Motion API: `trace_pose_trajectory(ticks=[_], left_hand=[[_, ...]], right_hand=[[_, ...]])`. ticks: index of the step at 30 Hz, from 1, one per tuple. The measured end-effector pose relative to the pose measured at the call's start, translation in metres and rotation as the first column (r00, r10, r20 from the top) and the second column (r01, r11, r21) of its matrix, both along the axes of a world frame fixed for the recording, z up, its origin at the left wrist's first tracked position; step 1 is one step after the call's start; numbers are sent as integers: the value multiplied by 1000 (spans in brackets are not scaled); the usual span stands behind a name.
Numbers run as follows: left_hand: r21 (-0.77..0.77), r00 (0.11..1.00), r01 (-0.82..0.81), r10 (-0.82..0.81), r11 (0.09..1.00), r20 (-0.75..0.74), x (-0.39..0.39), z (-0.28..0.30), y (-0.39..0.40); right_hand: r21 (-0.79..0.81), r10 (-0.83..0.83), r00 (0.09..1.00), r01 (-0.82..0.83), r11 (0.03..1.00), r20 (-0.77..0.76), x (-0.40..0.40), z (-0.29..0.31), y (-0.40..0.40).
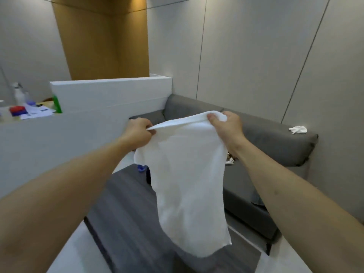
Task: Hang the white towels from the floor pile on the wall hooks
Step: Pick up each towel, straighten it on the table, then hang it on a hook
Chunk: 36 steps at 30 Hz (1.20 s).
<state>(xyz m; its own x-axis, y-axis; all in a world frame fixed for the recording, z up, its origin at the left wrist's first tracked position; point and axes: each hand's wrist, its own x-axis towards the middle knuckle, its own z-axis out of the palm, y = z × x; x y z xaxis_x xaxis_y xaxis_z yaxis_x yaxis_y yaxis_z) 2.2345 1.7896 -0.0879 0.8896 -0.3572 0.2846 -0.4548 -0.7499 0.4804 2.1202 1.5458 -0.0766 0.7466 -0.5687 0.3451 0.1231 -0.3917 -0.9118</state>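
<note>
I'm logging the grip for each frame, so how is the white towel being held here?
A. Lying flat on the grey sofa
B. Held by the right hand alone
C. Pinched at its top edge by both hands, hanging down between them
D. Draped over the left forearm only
C: the left hand and right hand each pinch the top edge of the white towel, which hangs freely below.

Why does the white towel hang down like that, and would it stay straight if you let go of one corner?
Probably not. The towel looks floppy: held only along its top edge by the left hand and right hand, it sags between them and droops in folds. It seems light, since a pinch holds it. Released, that corner would likely flop down.
</note>
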Motion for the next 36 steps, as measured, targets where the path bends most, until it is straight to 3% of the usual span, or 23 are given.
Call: trace_pose_trajectory(ticks=[3, 5, 13, 18, 21, 24, 36], left_hand=[[-113, 981, -189, 193, 975, 26, 10, -5, -9], [-136, 956, -276, 286, 951, 62, 7, -6, -17], [-92, 778, -615, 621, 783, 94, -34, 13, -60], [-39, 668, -737, 736, 675, 113, -59, 26, -88], [33, 552, -831, 816, 555, 169, -68, 36, -97], [71, 487, -873, 853, 483, 188, -72, 43, -101], [38, 451, -891, 869, 453, 204, -56, 49, -120]], right_hand=[[51, 274, 959, -271, 961, -73, 40, -11, -23], [16, 370, 924, -370, 929, -99, 61, -15, -42], [-108, 462, 886, -464, 879, -42, 114, -7, -119], [-85, 559, 829, -557, 826, -3, 113, -1, -141], [-53, 588, 808, -586, 809, 41, 119, 3, -149], [-10, 616, 786, -616, 787, 52, 123, 10, -159], [154, 681, 731, -678, 718, 47, 157, 6, -175]])
